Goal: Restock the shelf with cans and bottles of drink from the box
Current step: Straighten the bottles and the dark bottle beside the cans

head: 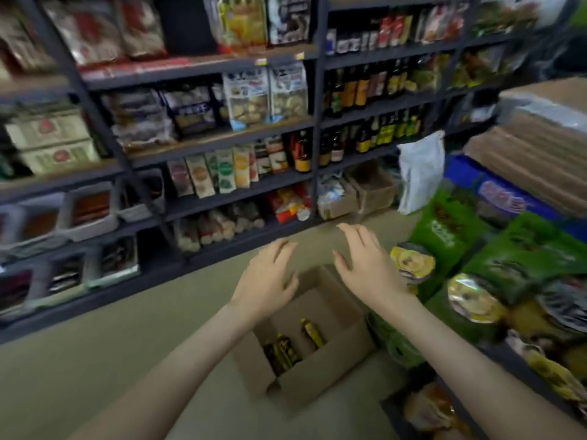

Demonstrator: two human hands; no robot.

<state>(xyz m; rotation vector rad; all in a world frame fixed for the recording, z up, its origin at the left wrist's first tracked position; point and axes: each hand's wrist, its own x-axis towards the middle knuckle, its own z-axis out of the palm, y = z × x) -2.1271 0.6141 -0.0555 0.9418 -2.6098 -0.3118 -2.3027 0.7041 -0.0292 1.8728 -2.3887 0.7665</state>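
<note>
An open cardboard box (330, 360) stands on the floor below me. Inside lie a few dark bottles with yellow labels: one (313, 334) near the box's middle and two (281, 352) at its left side. My left hand (270, 277) and my right hand (365, 265) hover above the box's far edge, fingers spread and relaxed, holding nothing. Rows of dark drink bottles (371, 134) stand on the dark metal shelf (378, 106) at the upper right.
Snack packets and trays fill the shelving on the left (203, 173). Green packs and round lidded tubs (413, 262) are stacked right of the box. A white bag (419, 173) hangs ahead; flat cardboard (540, 147) is piled at the right. Beige floor (143, 328) lies left of the box.
</note>
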